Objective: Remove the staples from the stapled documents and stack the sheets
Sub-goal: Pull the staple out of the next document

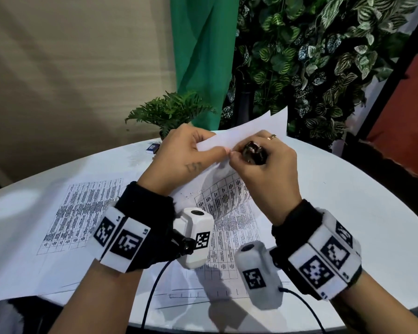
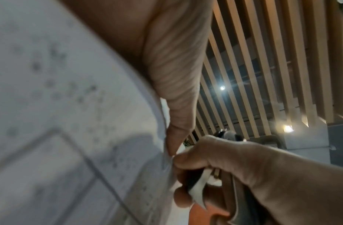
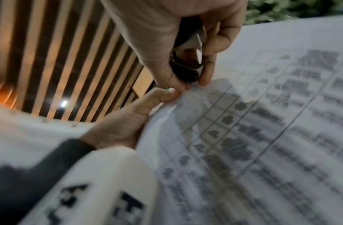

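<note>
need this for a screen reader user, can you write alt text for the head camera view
Two hands hold up a curled printed document over a white table: the left hand pinches its corner while the right hand, holding a black staple remover, works at that corner. More printed sheets lie flat below.
</note>
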`<act>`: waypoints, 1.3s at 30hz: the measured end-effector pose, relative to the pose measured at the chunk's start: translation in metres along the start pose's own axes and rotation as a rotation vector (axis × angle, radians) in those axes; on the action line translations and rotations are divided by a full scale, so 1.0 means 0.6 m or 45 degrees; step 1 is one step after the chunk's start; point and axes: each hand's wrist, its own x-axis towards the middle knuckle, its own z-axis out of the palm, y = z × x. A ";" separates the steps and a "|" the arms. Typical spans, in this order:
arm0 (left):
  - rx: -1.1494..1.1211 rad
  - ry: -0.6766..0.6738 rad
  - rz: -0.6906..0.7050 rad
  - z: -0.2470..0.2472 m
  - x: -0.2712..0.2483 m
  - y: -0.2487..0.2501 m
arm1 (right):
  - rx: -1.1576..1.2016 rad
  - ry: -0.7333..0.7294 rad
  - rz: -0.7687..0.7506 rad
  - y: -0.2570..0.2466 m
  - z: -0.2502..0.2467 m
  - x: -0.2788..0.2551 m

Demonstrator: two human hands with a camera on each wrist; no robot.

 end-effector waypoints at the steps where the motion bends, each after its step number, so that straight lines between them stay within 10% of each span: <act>1: -0.017 0.011 -0.014 0.001 0.002 -0.002 | -0.147 0.022 -0.141 0.000 -0.001 -0.001; 7: -0.060 0.009 -0.134 0.006 0.009 -0.008 | -0.510 -0.012 -0.539 0.012 -0.007 0.003; 14: 0.068 0.100 -0.090 -0.002 0.009 -0.010 | 0.052 -0.227 0.189 0.005 -0.013 0.001; 23: 0.036 0.032 -0.126 -0.009 0.002 0.003 | -0.992 -0.528 0.340 0.046 -0.050 -0.028; 34: 0.040 0.026 -0.063 -0.010 0.004 0.006 | -0.956 -0.637 0.435 0.075 -0.060 -0.035; 39: 0.095 -0.030 -0.054 -0.019 0.009 0.001 | -0.652 -0.315 0.449 0.100 -0.084 -0.009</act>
